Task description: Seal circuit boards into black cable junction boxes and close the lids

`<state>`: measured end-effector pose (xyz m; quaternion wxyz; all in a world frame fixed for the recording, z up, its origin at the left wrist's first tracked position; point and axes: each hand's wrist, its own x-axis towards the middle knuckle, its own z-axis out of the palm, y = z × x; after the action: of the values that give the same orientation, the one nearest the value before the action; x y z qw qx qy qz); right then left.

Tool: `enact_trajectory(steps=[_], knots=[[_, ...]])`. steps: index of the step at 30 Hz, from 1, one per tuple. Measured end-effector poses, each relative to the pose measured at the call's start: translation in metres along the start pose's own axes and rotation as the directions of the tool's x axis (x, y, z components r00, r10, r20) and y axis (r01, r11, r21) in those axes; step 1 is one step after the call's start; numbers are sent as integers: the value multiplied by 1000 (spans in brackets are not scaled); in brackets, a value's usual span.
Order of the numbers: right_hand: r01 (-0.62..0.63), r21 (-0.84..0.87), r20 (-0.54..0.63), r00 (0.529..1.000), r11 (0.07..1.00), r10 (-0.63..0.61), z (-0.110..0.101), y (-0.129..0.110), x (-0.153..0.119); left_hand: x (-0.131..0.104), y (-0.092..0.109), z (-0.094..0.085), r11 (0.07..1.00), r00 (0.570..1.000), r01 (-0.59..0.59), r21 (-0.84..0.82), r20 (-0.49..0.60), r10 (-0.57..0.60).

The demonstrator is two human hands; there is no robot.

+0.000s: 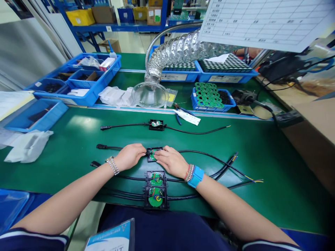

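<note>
A small black housing with a green circuit board lies on the green table between my hands. My left hand, fingers closed together, pinches the black cable where it enters the housing's left side. My right hand rests on the housing's right part, its fingers bent over the board and edge; what its fingertips grip is partly hidden. Nearer to me sit two more housings with round green boards and cables on both sides. Farther off, another housing lies with its cable stretched left and right.
A fume extraction hood hangs over the table's back. Pliers and a white label strip lie near a blue tray of green boards. Blue compartment trays and white bags are at left.
</note>
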<state>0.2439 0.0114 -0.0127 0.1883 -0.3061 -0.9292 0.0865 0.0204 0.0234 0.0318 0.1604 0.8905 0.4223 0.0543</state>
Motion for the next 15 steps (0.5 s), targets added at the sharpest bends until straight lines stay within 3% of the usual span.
enact_trajectory(steps=[7,15], knots=[[-58,-24,77,995,998,59,-5,-7,6,-7,5,9,952,1000,-18,306,19,13],[-109,-84,140,983,991,120,-8,-18,17,-3,16,17,917,993,-94,387,103,59]])
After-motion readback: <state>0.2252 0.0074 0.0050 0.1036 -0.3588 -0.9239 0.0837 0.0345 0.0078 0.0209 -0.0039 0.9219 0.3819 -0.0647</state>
